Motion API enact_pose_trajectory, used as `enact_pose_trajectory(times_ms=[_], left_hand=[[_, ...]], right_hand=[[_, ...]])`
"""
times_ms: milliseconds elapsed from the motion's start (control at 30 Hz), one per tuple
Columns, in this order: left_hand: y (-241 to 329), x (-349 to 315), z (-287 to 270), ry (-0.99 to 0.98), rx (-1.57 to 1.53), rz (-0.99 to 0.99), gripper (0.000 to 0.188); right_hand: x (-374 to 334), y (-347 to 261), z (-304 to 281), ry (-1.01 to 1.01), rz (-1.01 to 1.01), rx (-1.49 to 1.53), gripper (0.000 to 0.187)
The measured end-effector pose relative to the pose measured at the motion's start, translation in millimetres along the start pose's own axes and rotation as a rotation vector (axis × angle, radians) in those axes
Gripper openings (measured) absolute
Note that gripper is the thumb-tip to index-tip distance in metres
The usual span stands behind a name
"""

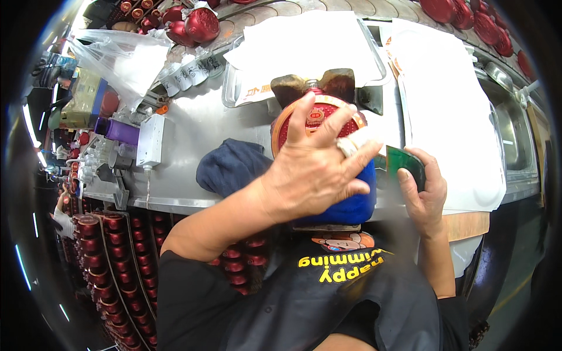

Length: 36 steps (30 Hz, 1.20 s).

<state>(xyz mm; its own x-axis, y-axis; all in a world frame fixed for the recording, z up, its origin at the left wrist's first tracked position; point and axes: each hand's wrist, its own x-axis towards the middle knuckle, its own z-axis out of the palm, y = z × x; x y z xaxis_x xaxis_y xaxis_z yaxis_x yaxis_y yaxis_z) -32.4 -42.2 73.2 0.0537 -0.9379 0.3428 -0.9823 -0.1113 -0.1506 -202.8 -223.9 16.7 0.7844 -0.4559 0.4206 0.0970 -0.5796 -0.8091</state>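
A round red piece (281, 131) with a gold-coloured rim and a patterned face sits before me, against two dark rounded blocks (338, 85). Over its face my left hand (316, 169) is spread with fingers apart; whether the fingertips touch it, I cannot tell. A white wrap (348, 146) goes round one of those fingers. To the right, my right hand (426, 190) grips a flat green scraper-like plate (404, 166) between thumb and fingers, apart from the red piece. Blue cloth (351, 207) lies under the red piece, partly hidden by my left hand.
A dark blue cloth (231, 168) lies left on the metal table (193, 126). White sheets cover a tray (231, 88) behind; another white sheet (448, 111) spreads right, near a metal sink (515, 137). A white box (151, 140) stands left. Red pots (202, 25) line the back.
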Motion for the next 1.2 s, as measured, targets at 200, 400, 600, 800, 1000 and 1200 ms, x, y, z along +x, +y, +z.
enact_pose_trajectory(times_ms=[200, 400, 600, 800, 1000, 1200], left_hand=[[-40, 11, 0, 0.000, -0.146, -0.075, 0.052], [-36, -34, 15, 0.262, -0.247, -0.307, 0.054], [9, -81, 40, 0.471, -0.414, -0.524, 0.075], [14, -90, 54, 0.494, -0.427, -0.527, 0.086], [13, -92, 57, 0.472, -0.378, -0.526, 0.086], [18, -90, 51, 0.513, -0.327, -0.557, 0.077]], right_hand=[[9, -5, 8, -0.118, 0.118, 0.186, 0.031], [21, -8, 30, 0.058, 0.015, 0.121, 0.024], [7, -30, 38, -0.355, -0.684, -0.241, 0.033], [15, -25, 43, -0.174, -0.341, -0.076, 0.021], [16, -22, 43, -0.066, -0.266, -0.096, 0.018], [21, -18, 33, 0.063, -0.106, -0.074, 0.017]])
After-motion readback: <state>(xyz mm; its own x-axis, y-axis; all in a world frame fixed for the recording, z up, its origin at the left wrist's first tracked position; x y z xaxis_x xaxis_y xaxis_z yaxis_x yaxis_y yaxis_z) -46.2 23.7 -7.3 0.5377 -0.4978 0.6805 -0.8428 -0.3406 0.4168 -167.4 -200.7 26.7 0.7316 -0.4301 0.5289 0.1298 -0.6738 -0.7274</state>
